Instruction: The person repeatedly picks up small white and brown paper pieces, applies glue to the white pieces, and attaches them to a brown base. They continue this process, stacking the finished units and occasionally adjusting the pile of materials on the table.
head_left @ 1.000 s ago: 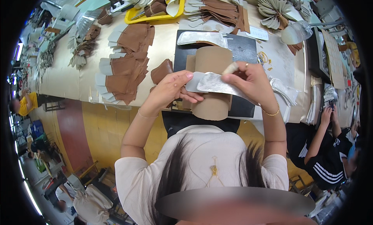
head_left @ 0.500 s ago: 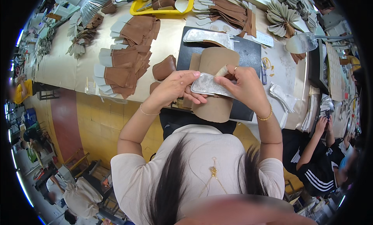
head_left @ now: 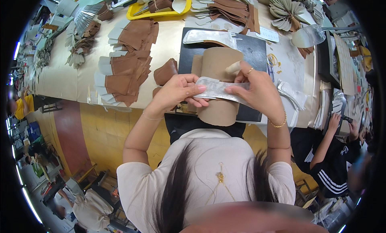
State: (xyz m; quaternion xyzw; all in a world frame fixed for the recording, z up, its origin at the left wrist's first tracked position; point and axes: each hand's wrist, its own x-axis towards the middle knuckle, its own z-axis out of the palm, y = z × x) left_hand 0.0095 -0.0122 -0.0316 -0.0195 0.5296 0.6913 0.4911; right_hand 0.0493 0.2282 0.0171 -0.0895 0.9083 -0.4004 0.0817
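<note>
A pale, silvery strip with a rounded end (head_left: 219, 88) lies across a tan, curved block (head_left: 223, 64). My left hand (head_left: 177, 91) pinches the rounded end, thumb on top and fingers below. Farther along the strip, my right hand (head_left: 259, 88) holds it with the thumb pressed on its face; the lower fingers are partly hidden. One right finger wears a pale cover and is raised off the strip. Under the block is a black board (head_left: 255, 56), and a similar pale piece with a brown edge (head_left: 211, 38) rests behind the block.
Fanned brown leather pieces (head_left: 128, 76) lie to the left, near a folded brown piece (head_left: 165, 72). At the back stands a yellow tray (head_left: 161, 13). White strips (head_left: 292, 95) and a thin blue-handled tool (head_left: 270, 73) lie right. Another person (head_left: 331, 168) works at far right.
My left thumb has moved further onto the strip. My right thumb has slid a little along it, and the covered finger has lifted away. The whole view has shifted slightly.
</note>
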